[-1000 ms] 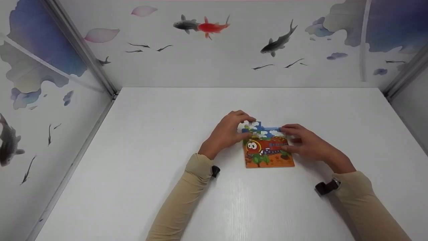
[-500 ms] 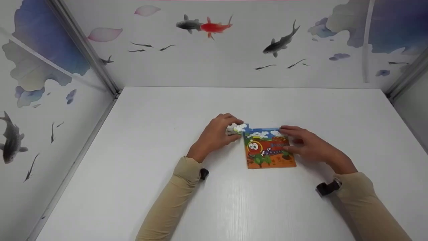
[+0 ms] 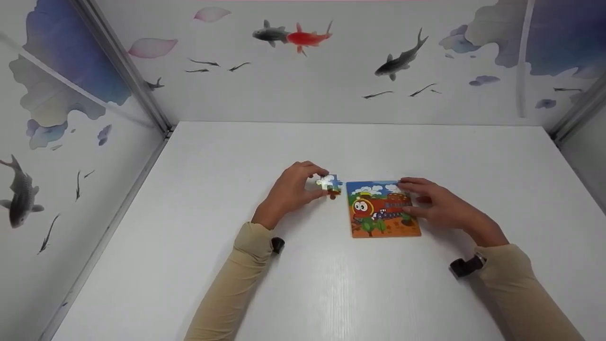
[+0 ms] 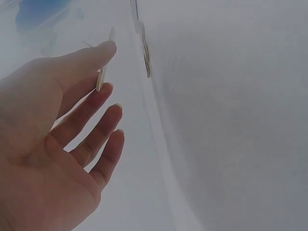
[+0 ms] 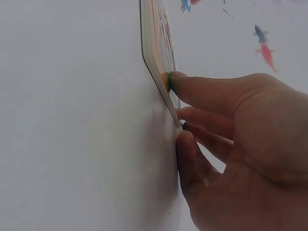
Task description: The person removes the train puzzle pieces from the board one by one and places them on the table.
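Note:
A square jigsaw puzzle (image 3: 378,213) with a cartoon train picture lies flat on the white table. To its left, my left hand (image 3: 289,192) pinches a small jigsaw piece (image 3: 330,183) between thumb and forefinger. The piece shows blue, white and a little brown-green, and a gap separates it from the puzzle. In the left wrist view its thin pale edge (image 4: 100,79) juts out under the thumb, while the other fingers spread loosely. My right hand (image 3: 438,206) grips the puzzle's right side. The right wrist view has the thumb (image 5: 202,91) on the picture face and fingers at the edge.
The white table (image 3: 303,284) stretches around both hands. A white back wall (image 3: 331,94) with painted fish stands behind it, and a similar wall (image 3: 61,199) closes the left side. Dark straps with small black devices (image 3: 466,266) sit at the wrists.
My left hand has moved left, carrying the jigsaw piece from over the puzzle's upper left corner to beside it. The right hand has stayed at the puzzle's right side.

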Demonstrator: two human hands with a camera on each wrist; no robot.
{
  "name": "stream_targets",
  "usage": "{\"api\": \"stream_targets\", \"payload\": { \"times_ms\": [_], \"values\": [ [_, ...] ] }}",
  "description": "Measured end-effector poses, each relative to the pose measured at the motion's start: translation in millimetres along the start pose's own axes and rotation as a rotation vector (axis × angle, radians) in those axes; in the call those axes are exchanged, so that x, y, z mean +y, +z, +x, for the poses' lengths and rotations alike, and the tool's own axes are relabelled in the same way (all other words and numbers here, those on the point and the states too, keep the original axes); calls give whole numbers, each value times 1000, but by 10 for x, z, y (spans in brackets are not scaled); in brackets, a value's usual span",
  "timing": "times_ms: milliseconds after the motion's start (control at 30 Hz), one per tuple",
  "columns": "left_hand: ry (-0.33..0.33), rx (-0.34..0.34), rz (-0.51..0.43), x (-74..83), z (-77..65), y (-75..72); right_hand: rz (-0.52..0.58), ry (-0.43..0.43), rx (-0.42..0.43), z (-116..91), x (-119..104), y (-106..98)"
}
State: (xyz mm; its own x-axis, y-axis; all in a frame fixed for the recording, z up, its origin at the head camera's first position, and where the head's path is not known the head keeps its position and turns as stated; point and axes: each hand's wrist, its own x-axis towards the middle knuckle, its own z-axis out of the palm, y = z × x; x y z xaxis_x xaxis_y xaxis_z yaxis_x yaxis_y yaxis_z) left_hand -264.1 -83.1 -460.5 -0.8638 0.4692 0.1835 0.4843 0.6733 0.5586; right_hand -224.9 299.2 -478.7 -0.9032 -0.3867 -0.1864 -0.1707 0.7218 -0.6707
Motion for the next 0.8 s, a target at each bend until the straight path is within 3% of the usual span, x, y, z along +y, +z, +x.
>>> {"api": "stream_targets", "payload": {
  "times_ms": [367,800],
  "values": [
    [-57,-11,0,-138,-102,-107,-5,-30,7,-1,-8,-6],
    [-146,-25,16,-237,-146,-153,-6,16,8,0,-35,5]
  ]
}}
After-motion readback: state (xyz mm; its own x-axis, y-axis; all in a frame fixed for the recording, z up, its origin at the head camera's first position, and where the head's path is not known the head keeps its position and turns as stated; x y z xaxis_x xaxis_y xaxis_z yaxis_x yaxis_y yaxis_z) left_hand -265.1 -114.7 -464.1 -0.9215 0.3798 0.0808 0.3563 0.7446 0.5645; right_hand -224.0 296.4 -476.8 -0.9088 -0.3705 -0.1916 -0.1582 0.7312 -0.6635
